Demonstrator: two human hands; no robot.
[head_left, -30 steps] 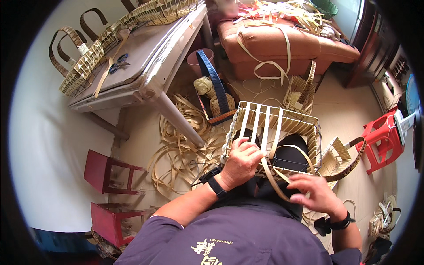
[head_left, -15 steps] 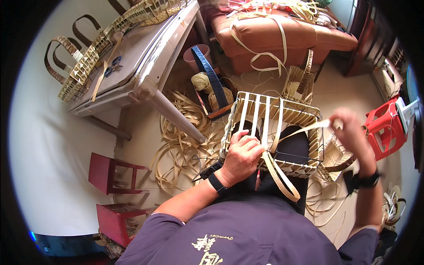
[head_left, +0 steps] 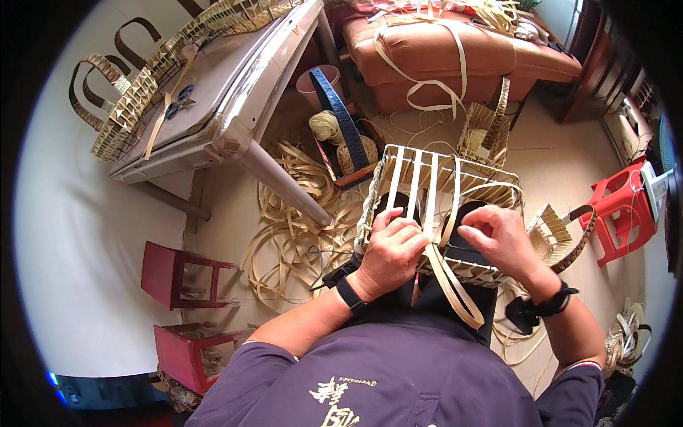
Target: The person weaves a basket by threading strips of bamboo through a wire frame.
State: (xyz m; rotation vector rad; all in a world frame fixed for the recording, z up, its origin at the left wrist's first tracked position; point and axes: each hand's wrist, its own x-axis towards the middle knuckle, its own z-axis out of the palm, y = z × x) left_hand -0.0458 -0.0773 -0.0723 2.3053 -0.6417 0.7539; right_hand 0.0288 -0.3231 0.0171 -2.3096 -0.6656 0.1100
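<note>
A rectangular basket [head_left: 491, 267] with a dark wire frame and pale woven sides lies across my lap. Several flat pale strips [head_left: 414, 186] run across its open face from the far rim to the near rim. My left hand [head_left: 391, 249] is closed over the near rim, fingers and thumb pressing the strips there. A folded strip [head_left: 455, 292] hangs from that spot toward my body. My right hand [head_left: 501, 240] is above the basket's right half, fingers curled and pinched together. What it holds, if anything, is hidden. A loose strip [head_left: 491, 188] arches just beyond it.
Coiled strips [head_left: 292, 220] cover the floor at left, under a table [head_left: 235, 107] with scissors [head_left: 178, 102] and handled baskets. Smaller baskets [head_left: 487, 128] stand beyond and to the right. A red stool [head_left: 619, 206], dark red stools [head_left: 171, 277] and an orange couch [head_left: 427, 60] surround me.
My right hand has swung from far right, where it was pulling a strip taut, back left over the basket. The strip now bows in a loose arc. The left hand keeps its place.
</note>
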